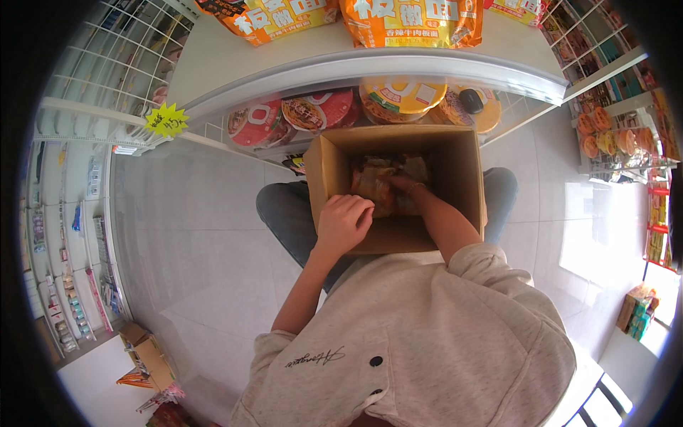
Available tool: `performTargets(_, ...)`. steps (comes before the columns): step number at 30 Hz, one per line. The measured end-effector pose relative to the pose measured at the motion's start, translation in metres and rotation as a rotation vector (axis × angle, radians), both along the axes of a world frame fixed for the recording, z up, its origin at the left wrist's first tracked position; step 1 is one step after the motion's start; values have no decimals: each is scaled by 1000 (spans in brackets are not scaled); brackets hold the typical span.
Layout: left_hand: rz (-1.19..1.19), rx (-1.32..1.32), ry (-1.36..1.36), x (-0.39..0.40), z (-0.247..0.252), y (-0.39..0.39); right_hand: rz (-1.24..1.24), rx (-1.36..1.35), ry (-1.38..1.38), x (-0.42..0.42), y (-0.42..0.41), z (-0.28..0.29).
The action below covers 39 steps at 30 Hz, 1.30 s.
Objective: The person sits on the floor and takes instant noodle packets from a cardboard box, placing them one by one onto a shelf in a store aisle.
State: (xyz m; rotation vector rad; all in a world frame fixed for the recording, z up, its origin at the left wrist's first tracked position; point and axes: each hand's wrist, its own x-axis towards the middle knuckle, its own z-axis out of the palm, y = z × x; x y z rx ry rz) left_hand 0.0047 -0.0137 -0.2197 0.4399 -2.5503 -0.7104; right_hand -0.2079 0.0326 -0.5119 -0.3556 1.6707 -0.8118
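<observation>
An open cardboard box (437, 140) sits at my lap, between my knees. My left hand (346, 220) bends over its near left corner, fingers curled at the rim. My right hand (403, 181) reaches deep inside the box, among plastic-wrapped packets (372, 184) at the bottom. Its fingertips touch an orange and clear packet; shadow hides whether they close on it. In front of the box, instant noodle bowls with red lids (318, 109) and yellow lids (404, 96) stand on a lower shelf.
Above the bowls, a white shelf (299, 63) with a metallic front edge holds orange noodle packs (411, 24). A yellow price tag (167, 120) hangs at its left corner. Stocked shelves (69, 224) line the left; cups (605, 133) stand on a right rack.
</observation>
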Motion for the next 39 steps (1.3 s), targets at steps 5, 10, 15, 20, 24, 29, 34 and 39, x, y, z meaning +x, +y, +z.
performTargets(5,-38,-20,7,-8,6,0,-4,-87,305,-9,-4,-40)
performTargets(10,5,-12,-9,0,1,-2,717,-149,685,-18,-35,86)
performTargets(15,105,318,92,5,4,0,843,-238,740,-34,-10,240)
performTargets(20,258,425,362,-5,18,6,495,-328,582,-38,53,341)
performTargets(24,296,810,638,-28,27,10,257,-511,380,-32,90,332)
performTargets(29,211,1260,463,-32,41,0,96,-547,197,-16,102,346)
performTargets(34,260,1214,471,-32,32,1,-252,-766,94,9,96,341)
performTargets(39,200,1281,582,-25,16,-6,-470,-790,155,30,85,348)
